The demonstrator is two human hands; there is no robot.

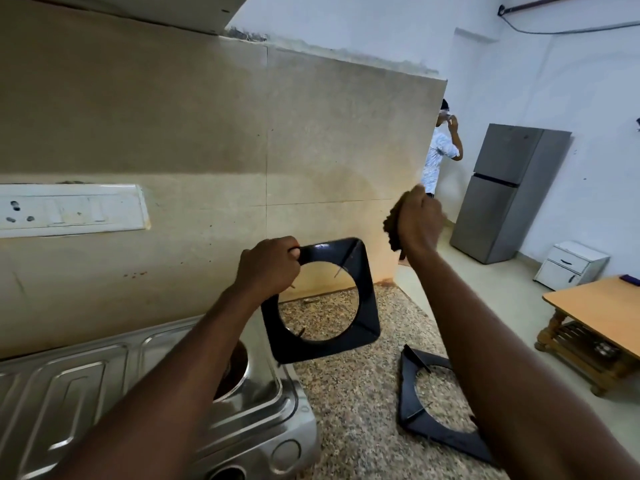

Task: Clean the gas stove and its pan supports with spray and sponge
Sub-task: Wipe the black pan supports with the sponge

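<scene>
My left hand (266, 268) grips the top left corner of a black square pan support (363, 296) and holds it upright in the air above the counter. My right hand (419, 221) is raised to the right of it and holds a dark brown sponge (391, 226), clear of the support. A second black pan support (412, 403) lies flat on the speckled granite counter (349, 393), partly behind my right forearm. The steel gas stove (86, 382) sits at lower left under my left arm, with one burner (235, 368) partly visible.
A beige tiled wall (207, 133) with a white switch plate (69, 209) stands behind the stove. The counter ends at the right. Beyond it are a grey fridge (502, 195), a small white drawer unit (571, 265), a wooden table (595, 317) and a person (440, 150).
</scene>
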